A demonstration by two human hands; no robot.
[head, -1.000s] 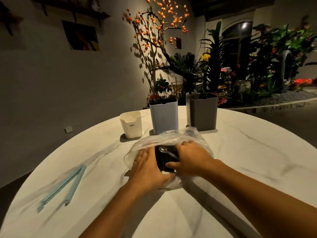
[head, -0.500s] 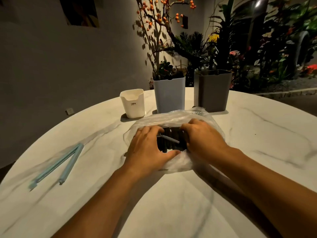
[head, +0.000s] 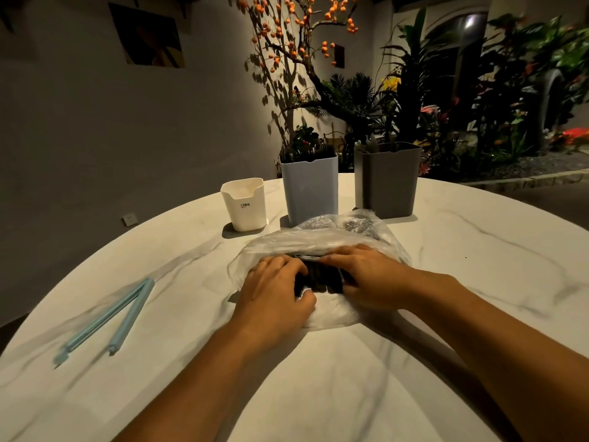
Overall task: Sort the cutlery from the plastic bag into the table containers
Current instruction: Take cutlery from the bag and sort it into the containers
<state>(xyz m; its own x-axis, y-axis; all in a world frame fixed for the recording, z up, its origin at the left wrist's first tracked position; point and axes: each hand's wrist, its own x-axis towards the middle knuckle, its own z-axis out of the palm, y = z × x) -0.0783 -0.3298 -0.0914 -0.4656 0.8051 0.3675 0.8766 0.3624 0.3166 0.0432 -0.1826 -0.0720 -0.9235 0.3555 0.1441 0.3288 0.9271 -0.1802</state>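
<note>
A crumpled clear plastic bag (head: 322, 239) lies in the middle of the round marble table (head: 478, 266). Dark cutlery handles (head: 322, 280) show through its open mouth. My left hand (head: 274, 293) grips the bag's left edge, fingers curled over the opening and thumb underneath. My right hand (head: 369, 275) reaches in from the right, its fingertips curled on a thin silver spoon (head: 306, 257) lying across the dark bundle. More silver cutlery (head: 357, 224) sits deeper in the bag.
Three containers stand behind the bag: a white cup (head: 245, 207), a light blue bin (head: 310, 189) and a grey bin (head: 387, 181), the two bins holding cutlery. A blue bag clip (head: 110, 317) lies open at the left. Plants stand beyond the table.
My head has tilted down and closer. Both hands have drawn together over the bag's mouth, and the spoon now lies flatter, half hidden between my fingertips.
</note>
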